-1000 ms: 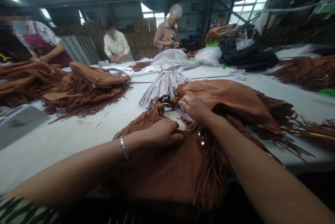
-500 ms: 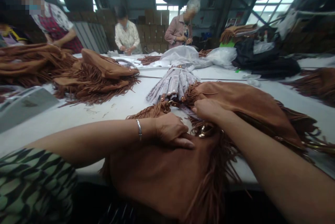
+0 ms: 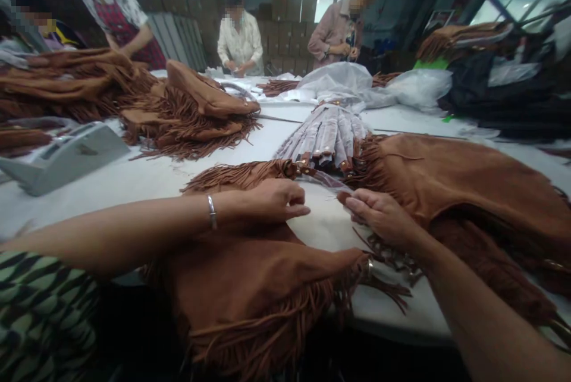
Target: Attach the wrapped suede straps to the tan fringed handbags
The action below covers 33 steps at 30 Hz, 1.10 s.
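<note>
A brown fringed suede bag (image 3: 250,269) lies at the table's near edge, partly hanging over it. Over its upper part is my left hand (image 3: 279,200), fingers curled in, with nothing visible in them. My right hand (image 3: 372,209) pinches the brown end of a strap (image 3: 328,181) wrapped in clear film. That strap stretches back to a metal fitting near the bag's far fringe. Beyond both hands lies a fanned bundle of wrapped straps (image 3: 325,132). Another fringed bag (image 3: 464,174) rests to the right of my right hand.
More fringed bags (image 3: 200,102) are heaped at the left. A grey tape dispenser (image 3: 66,156) stands on the white table (image 3: 165,191). Clear plastic bags (image 3: 334,78) and dark cloth (image 3: 499,90) lie farther back. Several co-workers (image 3: 241,43) stand beyond the table.
My right hand has come away from the bags with the strap end, drawing it nearer. My left hand has lifted off the near bag and moved left. The view has shifted left.
</note>
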Each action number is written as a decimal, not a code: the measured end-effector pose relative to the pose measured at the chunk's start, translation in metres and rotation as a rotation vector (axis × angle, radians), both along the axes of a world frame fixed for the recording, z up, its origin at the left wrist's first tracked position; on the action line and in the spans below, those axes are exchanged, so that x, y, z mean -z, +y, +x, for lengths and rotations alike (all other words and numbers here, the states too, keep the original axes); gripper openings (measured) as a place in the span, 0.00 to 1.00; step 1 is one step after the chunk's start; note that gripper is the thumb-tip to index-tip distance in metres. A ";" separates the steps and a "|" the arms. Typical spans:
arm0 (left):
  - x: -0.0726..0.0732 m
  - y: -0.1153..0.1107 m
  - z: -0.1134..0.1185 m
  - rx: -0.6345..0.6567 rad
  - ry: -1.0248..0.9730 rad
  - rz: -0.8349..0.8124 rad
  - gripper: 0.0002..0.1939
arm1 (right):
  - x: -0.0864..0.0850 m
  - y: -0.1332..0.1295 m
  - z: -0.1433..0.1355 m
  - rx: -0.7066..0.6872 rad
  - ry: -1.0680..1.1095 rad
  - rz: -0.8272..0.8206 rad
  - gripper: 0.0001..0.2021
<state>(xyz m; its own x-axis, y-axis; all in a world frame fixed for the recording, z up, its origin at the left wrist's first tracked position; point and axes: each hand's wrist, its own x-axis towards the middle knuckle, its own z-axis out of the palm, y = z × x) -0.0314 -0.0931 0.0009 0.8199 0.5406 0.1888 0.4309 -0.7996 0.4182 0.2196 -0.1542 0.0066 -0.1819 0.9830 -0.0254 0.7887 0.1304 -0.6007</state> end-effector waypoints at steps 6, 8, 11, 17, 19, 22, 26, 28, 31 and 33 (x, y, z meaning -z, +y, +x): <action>-0.013 -0.005 0.075 -0.275 -0.262 -0.293 0.19 | 0.005 -0.007 0.012 0.060 0.496 -0.071 0.21; -0.010 -0.006 0.091 -0.211 -0.241 -0.290 0.19 | 0.006 -0.006 0.016 0.041 0.517 -0.080 0.21; -0.003 -0.004 0.104 -0.169 -0.186 -0.216 0.15 | 0.012 -0.005 0.019 0.023 0.553 -0.087 0.20; -0.001 -0.002 0.103 -0.234 -0.327 -0.368 0.17 | 0.019 -0.005 0.020 0.042 0.616 -0.062 0.17; -0.006 -0.009 0.098 -0.263 -0.364 -0.471 0.16 | 0.017 -0.006 0.022 0.099 0.686 -0.057 0.17; -0.017 -0.028 0.088 -0.115 -0.162 -0.675 0.16 | 0.013 -0.008 0.025 0.153 0.776 0.009 0.18; -0.021 -0.045 0.083 0.178 0.166 -0.734 0.19 | 0.013 -0.009 0.026 0.139 0.780 0.036 0.16; -0.019 -0.044 0.088 0.250 0.201 -0.800 0.18 | 0.013 -0.010 0.025 0.133 0.763 0.043 0.16; -0.014 -0.039 0.093 0.301 0.180 -1.006 0.13 | 0.013 -0.012 0.026 0.143 0.764 0.065 0.18; -0.013 -0.037 0.092 0.281 0.115 -1.128 0.10 | 0.012 -0.014 0.027 0.141 0.783 0.086 0.18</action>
<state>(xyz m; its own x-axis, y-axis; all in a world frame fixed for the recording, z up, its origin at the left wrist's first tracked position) 0.0603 -0.1305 0.0137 0.9183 0.1513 -0.3660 0.3796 -0.0728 0.9223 0.2466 -0.1677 -0.0058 0.0104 0.9907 0.1354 0.1545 0.1322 -0.9791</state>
